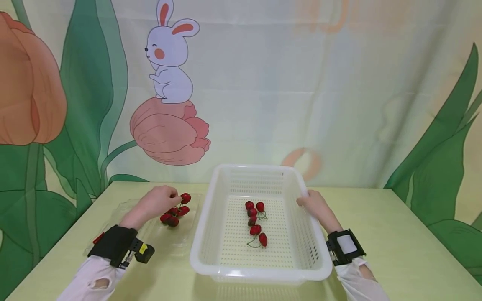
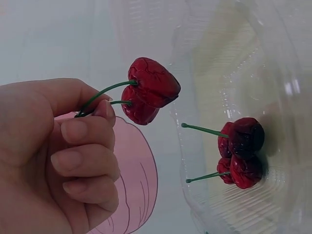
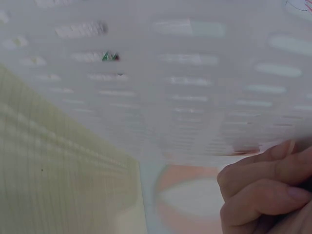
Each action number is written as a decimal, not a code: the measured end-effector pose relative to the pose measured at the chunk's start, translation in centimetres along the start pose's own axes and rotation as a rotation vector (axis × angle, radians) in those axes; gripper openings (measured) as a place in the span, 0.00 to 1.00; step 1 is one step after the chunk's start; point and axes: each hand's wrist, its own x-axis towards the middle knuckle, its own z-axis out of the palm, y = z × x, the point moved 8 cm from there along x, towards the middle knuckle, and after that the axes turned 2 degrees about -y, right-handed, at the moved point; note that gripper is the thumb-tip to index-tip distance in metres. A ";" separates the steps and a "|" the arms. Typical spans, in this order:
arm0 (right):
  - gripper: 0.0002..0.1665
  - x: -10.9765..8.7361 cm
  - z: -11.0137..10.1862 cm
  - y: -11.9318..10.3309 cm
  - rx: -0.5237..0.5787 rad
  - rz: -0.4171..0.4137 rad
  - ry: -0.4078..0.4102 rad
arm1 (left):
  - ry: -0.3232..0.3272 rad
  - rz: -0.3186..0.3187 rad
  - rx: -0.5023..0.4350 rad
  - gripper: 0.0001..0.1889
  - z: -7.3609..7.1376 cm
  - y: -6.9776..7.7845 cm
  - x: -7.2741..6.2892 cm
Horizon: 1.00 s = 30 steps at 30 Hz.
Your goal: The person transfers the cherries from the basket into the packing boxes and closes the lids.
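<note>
My left hand (image 1: pixel 157 203) pinches the green stems of a pair of cherries (image 2: pixel 153 84) between thumb and forefinger, holding them above a clear plastic container (image 1: pixel 190 234). Inside that container lie several more dark red cherries (image 2: pixel 244 141), two stems sticking out sideways in the left wrist view. At centre stands a white perforated basket (image 1: pixel 260 274), with several cherries (image 1: pixel 255 229) strung out along its floor. My right hand (image 1: pixel 316 207) grips the basket's right rim, its curled fingers showing against the outer wall in the right wrist view.
The pale yellow table (image 1: pixel 395 246) extends to the right of the basket. Behind it hangs a curtain (image 1: pixel 256 92) printed with a rabbit, tulips and leaves. The clear container sits close along the basket's left side.
</note>
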 end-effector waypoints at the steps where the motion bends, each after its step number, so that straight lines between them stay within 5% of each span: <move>1: 0.22 0.0 0.0 0.1 -0.001 0.004 -0.001 | -0.005 0.000 0.002 0.10 0.2 -0.1 0.1; 30: 0.23 0.0 -0.2 0.2 -0.031 0.019 -0.005 | -0.071 -0.025 0.103 0.09 1.7 -0.6 2.0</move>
